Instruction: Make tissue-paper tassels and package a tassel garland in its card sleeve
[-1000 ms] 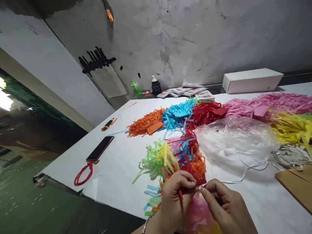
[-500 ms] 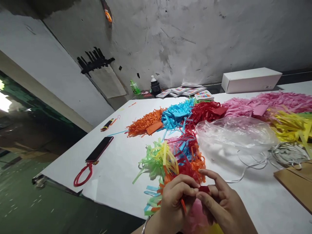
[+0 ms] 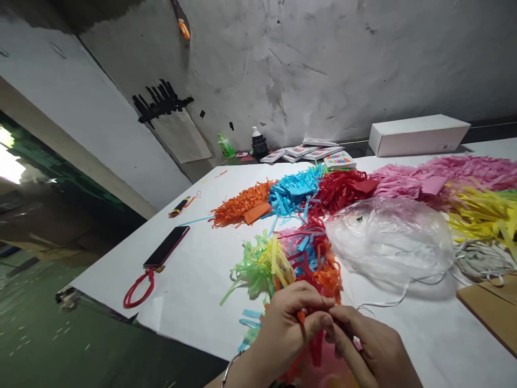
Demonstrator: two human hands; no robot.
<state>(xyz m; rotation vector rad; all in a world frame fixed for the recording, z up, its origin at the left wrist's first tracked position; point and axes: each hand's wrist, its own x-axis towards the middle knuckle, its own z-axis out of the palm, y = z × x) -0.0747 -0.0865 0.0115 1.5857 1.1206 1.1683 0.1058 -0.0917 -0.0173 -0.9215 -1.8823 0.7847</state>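
Note:
Near the front edge of the table, my left hand (image 3: 283, 323) and my right hand (image 3: 375, 342) meet, thumbs and fingertips pressed together. Both are closed on a red tissue paper tassel (image 3: 317, 347), whose strips hang below the fingers; the pinched part is mostly hidden. A bit of orange paper (image 3: 301, 317) pokes out between my left thumb and fingers. Just beyond my hands lies a multicoloured bunch of tassels, with green fringe (image 3: 252, 264), yellow strips (image 3: 278, 258) and orange fringe (image 3: 328, 275). Light blue strips (image 3: 251, 313) stick out beside my left wrist.
Fringed paper in orange (image 3: 238, 203), blue (image 3: 294, 189), red (image 3: 343, 186), pink (image 3: 464, 170) and yellow (image 3: 480, 210) spans the table. A clear plastic bag (image 3: 391, 237), white cord (image 3: 480, 258) and brown board (image 3: 488, 310) lie right; a phone (image 3: 166, 247) left.
My right hand has turned and its raised fingers have folded in against my left hand. The dark red folded end has gone out of sight. The plastic bag has puffed up and shifted.

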